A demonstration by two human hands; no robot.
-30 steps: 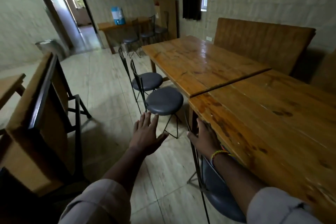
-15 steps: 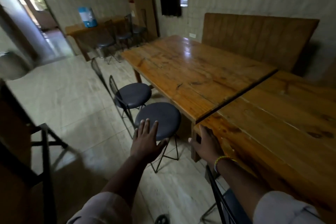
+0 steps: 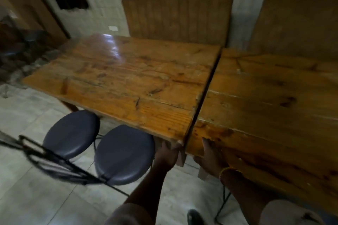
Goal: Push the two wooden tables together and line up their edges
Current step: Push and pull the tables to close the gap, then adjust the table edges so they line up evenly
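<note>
Two wooden tables stand side by side with a thin dark gap between them. The left table (image 3: 128,82) has a glossy, worn top. The right table (image 3: 265,100) is darker and its near edge juts out a little past the left one's. My left hand (image 3: 167,153) grips the near right corner of the left table from underneath. My right hand (image 3: 210,157) holds the near left corner of the right table, thumb up on the edge. A beaded bracelet is on my right wrist.
Two grey round-seated chairs (image 3: 124,153) (image 3: 72,133) are tucked at the left table's near side, their wire backs toward me. Wooden panels (image 3: 179,16) (image 3: 300,23) lean against the back wall. My shoe (image 3: 194,217) is on the tiled floor.
I have stepped closer and turned right, so both table corners are now right below me. My left hand went from hovering open over the chair to gripping the left table's corner.
</note>
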